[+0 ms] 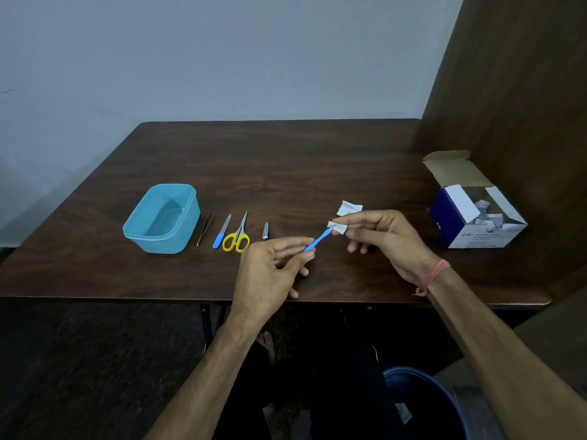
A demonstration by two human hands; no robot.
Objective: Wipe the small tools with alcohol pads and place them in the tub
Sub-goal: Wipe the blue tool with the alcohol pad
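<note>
My left hand (273, 265) pinches the lower end of a small blue-handled tool (317, 240) held above the table. My right hand (378, 236) holds a white alcohol pad (339, 228) wrapped around the tool's upper tip. A light blue tub (133, 231) stands at the left and looks empty. In a row beside it lie tweezers (205, 227), a blue-handled file (221, 232), yellow-handled scissors (237, 237) and a nail clipper (266, 231).
A torn pad wrapper (348, 207) lies just behind my right hand. An open box of alcohol pads (473, 214) stands at the right by a wooden panel. A dark blue bin (422, 401) is on the floor under the table's front edge.
</note>
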